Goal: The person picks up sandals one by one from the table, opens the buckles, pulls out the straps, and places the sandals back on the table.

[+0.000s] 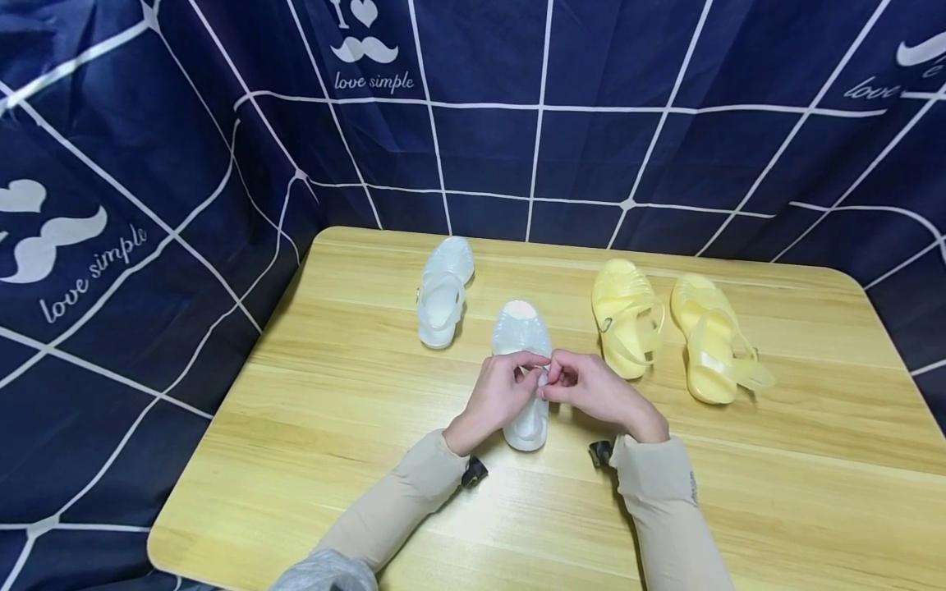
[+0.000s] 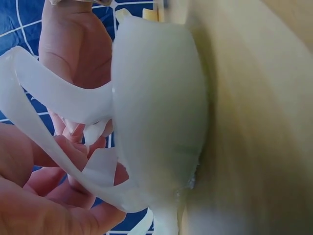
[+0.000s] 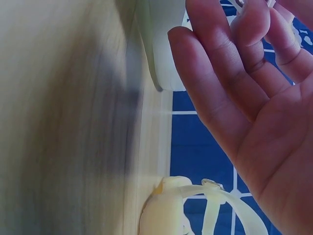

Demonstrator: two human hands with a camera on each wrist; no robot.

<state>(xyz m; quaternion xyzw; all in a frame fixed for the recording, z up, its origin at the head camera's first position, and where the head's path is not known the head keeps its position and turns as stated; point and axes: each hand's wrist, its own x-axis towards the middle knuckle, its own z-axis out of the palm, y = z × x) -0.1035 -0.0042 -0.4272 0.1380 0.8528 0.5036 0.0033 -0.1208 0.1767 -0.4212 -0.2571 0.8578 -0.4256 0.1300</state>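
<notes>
A translucent white jelly sandal [image 1: 521,328] lies on the table in front of me, toe pointing away. Over its ankle opening my left hand [image 1: 504,392] and right hand [image 1: 597,392] meet, fingertips nearly touching. Thumb and fingers of the left hand pinch the sandal's strap [image 2: 63,95], which loops up from the heel. The right hand pinches the strap's fastening from the other side; a bit of metal buckle [image 3: 239,3] shows among its fingers in the right wrist view. The fingertips partly hide the strap's end.
Another white sandal [image 1: 443,295] stands behind to the left, its strap looped round the heel. To the right lie two yellow sandals, the nearer [image 1: 622,316] and the farther [image 1: 709,345], with straps hanging loose. A dark blue printed cloth [image 1: 488,152] surrounds the wooden table [image 1: 332,353].
</notes>
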